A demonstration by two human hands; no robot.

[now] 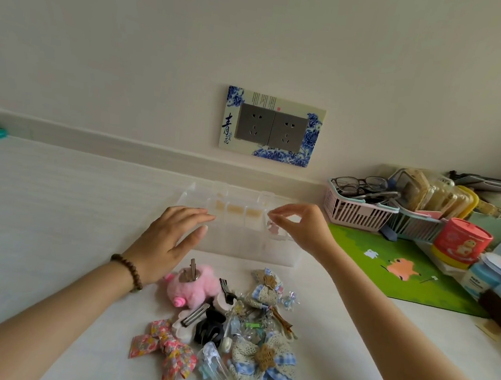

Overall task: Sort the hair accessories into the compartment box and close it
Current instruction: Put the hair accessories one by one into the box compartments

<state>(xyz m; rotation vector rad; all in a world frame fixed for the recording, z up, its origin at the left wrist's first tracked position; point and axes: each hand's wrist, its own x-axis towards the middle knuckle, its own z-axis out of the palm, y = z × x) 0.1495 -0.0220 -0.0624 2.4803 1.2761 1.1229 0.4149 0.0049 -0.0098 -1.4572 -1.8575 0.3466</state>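
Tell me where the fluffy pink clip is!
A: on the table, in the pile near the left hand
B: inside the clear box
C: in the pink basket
A: the fluffy pink clip lies on the table at the edge of the pile, just below the left hand and outside the clear box.

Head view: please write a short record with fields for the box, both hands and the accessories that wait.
box: clear compartment box on the white table, appears open
inside: one small pink piece in a right compartment
left hand: fingers straight, at the box's left side
right hand: above the box's right part, thumb and forefinger close together; a hold cannot be told
waiting: hair accessories heaped in front of the box
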